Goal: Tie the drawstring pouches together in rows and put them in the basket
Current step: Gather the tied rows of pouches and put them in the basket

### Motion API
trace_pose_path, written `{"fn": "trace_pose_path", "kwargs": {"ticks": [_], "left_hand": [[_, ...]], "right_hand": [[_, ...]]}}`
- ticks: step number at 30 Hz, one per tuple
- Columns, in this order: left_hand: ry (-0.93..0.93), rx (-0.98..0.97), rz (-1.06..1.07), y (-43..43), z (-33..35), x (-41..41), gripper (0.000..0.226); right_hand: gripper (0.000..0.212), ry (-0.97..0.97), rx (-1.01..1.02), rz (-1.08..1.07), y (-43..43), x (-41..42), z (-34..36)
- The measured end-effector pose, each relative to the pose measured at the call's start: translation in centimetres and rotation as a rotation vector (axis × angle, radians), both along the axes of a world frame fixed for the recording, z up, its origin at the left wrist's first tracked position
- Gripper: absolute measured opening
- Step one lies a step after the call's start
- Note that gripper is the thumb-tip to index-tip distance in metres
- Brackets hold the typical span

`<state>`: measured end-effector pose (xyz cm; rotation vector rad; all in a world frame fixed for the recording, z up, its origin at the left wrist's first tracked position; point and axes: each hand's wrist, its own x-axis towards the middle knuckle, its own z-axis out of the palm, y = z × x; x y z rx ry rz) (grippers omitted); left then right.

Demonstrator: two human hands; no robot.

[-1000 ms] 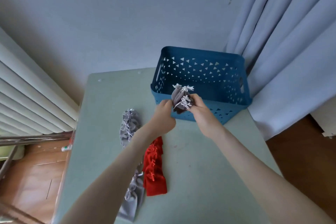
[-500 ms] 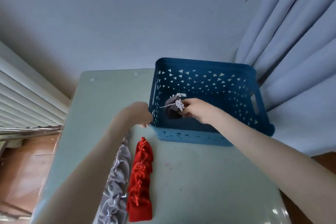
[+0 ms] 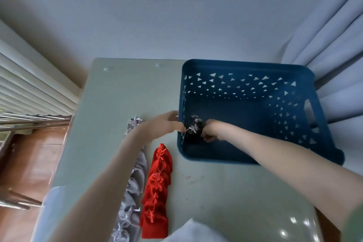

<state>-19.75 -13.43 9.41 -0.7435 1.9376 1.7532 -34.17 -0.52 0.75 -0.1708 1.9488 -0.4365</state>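
The right hand [image 3: 211,130] grips the dark pouches [image 3: 195,129] in the near-left corner of the basket [image 3: 245,63]; the left hand [image 3: 163,125] is just outside its left wall, grip unclear.

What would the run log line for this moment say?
right grip: holds dark pouches inside blue basket | left grip: at basket's left wall | red pouches, grey pouches: on table

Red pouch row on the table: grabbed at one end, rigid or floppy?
Probably floppy: the red pouch row is soft creased fabric lying slightly bent, so it would likely dangle like a chain. Likely light: only cloth and cord show. Pushed across the table, it would probably bunch up.
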Motion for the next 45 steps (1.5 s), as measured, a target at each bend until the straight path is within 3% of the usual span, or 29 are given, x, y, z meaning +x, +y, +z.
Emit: {"fn": "trace_pose_path", "kwargs": {"ticks": [4, 8, 13, 15, 19, 22, 25, 27, 28, 30, 33, 35, 37, 42, 45], "left_hand": [[0.007, 0.022, -0.02, -0.5, -0.5, -0.1, 0.078], [-0.002, 0.02, 0.03, -0.2, -0.6, 0.0, 0.078], [0.023, -0.011, 0.097, 0.8, -0.3, 0.6, 0.047], [0.043, -0.037, 0.125, 1.7, 0.0, 1.3, 0.047], [0.041, -0.086, 0.323, 3.3, -0.1, 4.0, 0.058], [-0.107, -0.355, 0.182, 3.4, -2.1, 8.1, 0.042], [-0.228, -0.469, 0.004, 3.7, -5.0, 12.4, 0.027], [-0.301, -0.465, -0.117, 4.9, -5.4, 15.4, 0.041], [-0.329, -0.47, -0.162, 5.6, -5.8, 16.6, 0.051], [-0.358, -0.457, -0.168, 6.8, -7.0, 18.2, 0.061], [-0.335, -0.397, -0.051, 7.6, -8.9, 19.6, 0.058], [-0.306, -0.372, 0.007, 7.7, -9.9, 19.9, 0.05], [-0.273, -0.354, 0.057, 7.7, -10.1, 20.2, 0.053], [-0.281, -0.392, 0.06, 7.4, -10.6, 20.0, 0.058], [-0.324, -0.312, 0.011, 7.1, -10.9, 19.4, 0.052]], "right_hand": [[0.017, 0.065, 0.081, 0.119, 0.2, 0.0, -0.2], [0.019, 0.28, 0.111, 0.363, -0.1, -0.3, 2.4], [0.016, 0.429, 0.06, 0.399, 0.0, 0.8, 5.6], [0.023, 0.503, 0.005, 0.31, 0.2, 1.3, 7.0], [0.024, 0.654, -0.322, 0.002, 1.8, 4.2, 10.5], [0.013, 0.86, -0.662, -0.154, 3.7, 9.1, 12.7], [0.018, 1.062, -0.906, -0.063, 5.8, 14.2, 12.6], [0.02, 1.155, -0.932, 0.06, 7.4, 17.3, 10.4], [0.021, 1.137, -0.893, 0.111, 8.1, 18.6, 8.8], [0.021, 0.901, -0.711, 0.148, 9.1, 20.8, 6.0], [0.033, 0.38, -0.323, 0.183, 10.4, 23.1, 1.6], [0.049, 0.206, -0.206, 0.172, 11.1, 24.4, -0.3], [0.054, 0.154, -0.187, 0.127, 11.1, 25.7, -1.2], [0.025, 0.259, -0.168, 0.046, 9.7, 27.5, -2.0], [0.021, 0.285, -0.157, 0.039, 9.6, 27.1, -2.5]]}}
